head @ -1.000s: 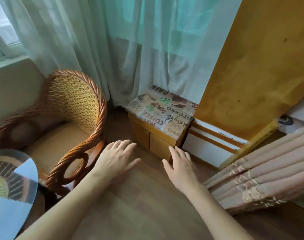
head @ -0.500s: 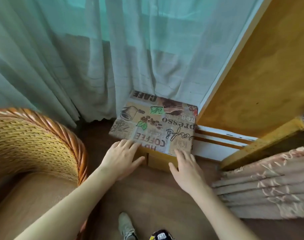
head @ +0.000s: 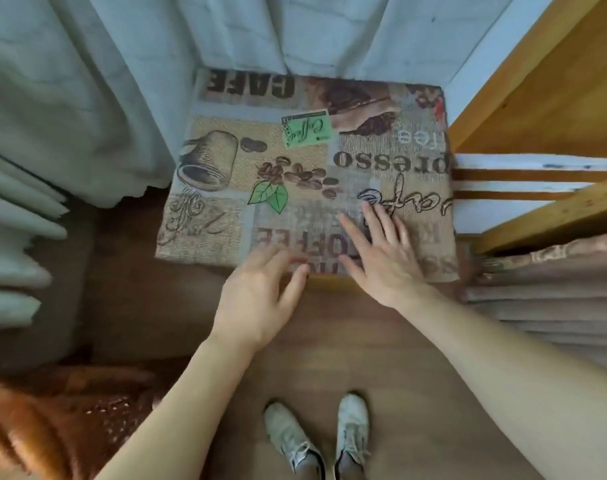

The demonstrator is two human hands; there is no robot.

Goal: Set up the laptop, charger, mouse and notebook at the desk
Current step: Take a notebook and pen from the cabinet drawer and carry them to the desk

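No laptop, charger, mouse or notebook shows in the head view. A low wooden cabinet topped with a coffee-print cloth (head: 225,216) stands on the floor straight below me, against the curtain. My left hand (head: 257,299) hovers at the cloth's near edge, fingers apart and slightly blurred, holding nothing. My right hand (head: 381,254) lies flat over the cloth's near right part, fingers spread, empty.
Pale curtains (head: 73,98) hang behind and to the left. A yellow wooden panel (head: 554,81) and a folded pinkish drape (head: 551,292) stand on the right. A wicker chair edge (head: 35,420) is at bottom left. My shoes (head: 315,434) stand on the wooden floor.
I have moved closer and now look straight down at the cabinet. Both hands moved forward, the right one onto the cloth. The wicker chair has slid to the bottom left corner.
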